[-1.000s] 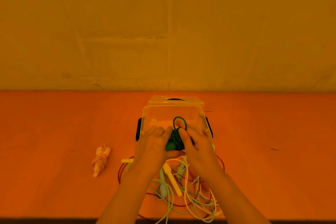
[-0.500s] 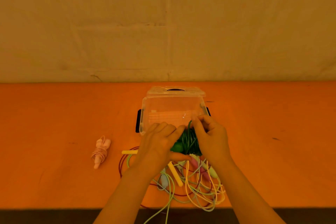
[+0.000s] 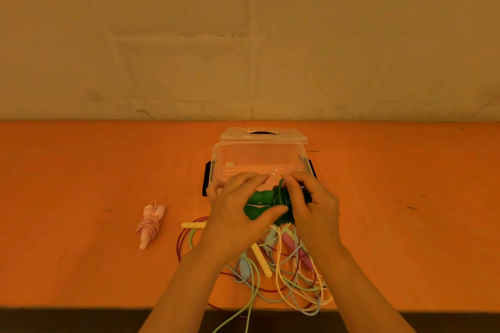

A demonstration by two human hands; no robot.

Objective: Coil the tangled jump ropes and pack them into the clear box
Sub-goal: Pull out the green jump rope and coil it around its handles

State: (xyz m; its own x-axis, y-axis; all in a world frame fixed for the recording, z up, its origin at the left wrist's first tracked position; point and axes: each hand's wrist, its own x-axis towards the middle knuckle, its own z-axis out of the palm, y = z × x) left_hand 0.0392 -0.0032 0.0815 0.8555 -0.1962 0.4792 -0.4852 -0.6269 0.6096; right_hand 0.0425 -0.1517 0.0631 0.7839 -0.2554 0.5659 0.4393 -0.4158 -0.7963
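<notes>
Holding a green jump rope point(image 3: 273, 201) between both hands, a person is standing at an orange table point(image 3: 81, 197). The left hand point(image 3: 238, 213) is wrapping its fingers and thumb around the green handles. The right hand point(image 3: 313, 205) is pinching the green cord where it is wound into a bundle. The rope is sitting just in front of the clear box point(image 3: 257, 162), at its near edge and not inside it. The box is standing open, and its lid point(image 3: 262, 134) is lying right behind it. A tangled pile of ropes point(image 3: 286, 267) is lying on the table under the wrists, with yellow, pink, blue and pale green cords all mixed up. A pink rope point(image 3: 150, 224), already coiled, is resting off to the left, well apart from the box.
</notes>
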